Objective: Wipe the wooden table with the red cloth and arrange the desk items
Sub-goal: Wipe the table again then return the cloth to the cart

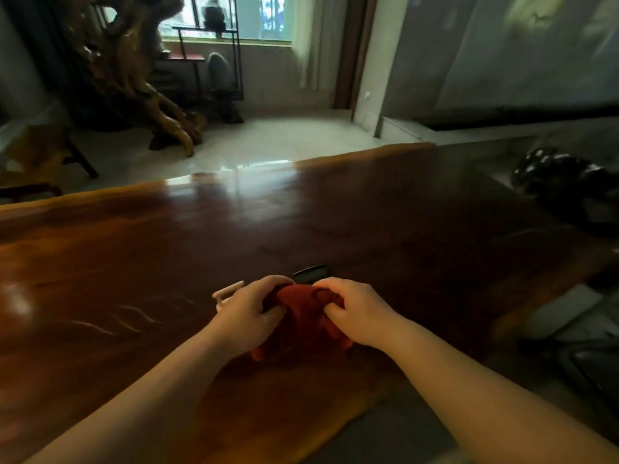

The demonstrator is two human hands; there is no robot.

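You hold the red cloth (303,316) bunched between your two hands, low over the near middle of the wooden table (134,249). Your left hand (249,316) has its fingers curled shut on the cloth's left side; your right hand (355,311) pinches the right side, fingers closed on the fabric. Much of the cloth is hidden behind your palms; it looks soft and crumpled. A dark flat object (311,273) peeks out just beyond your knuckles, mostly covered. A pale slim object (227,293) lies beside your left hand, partly hidden, too blurred to identify. The tabletop is glossy, dark reddish wood with an irregular edge.
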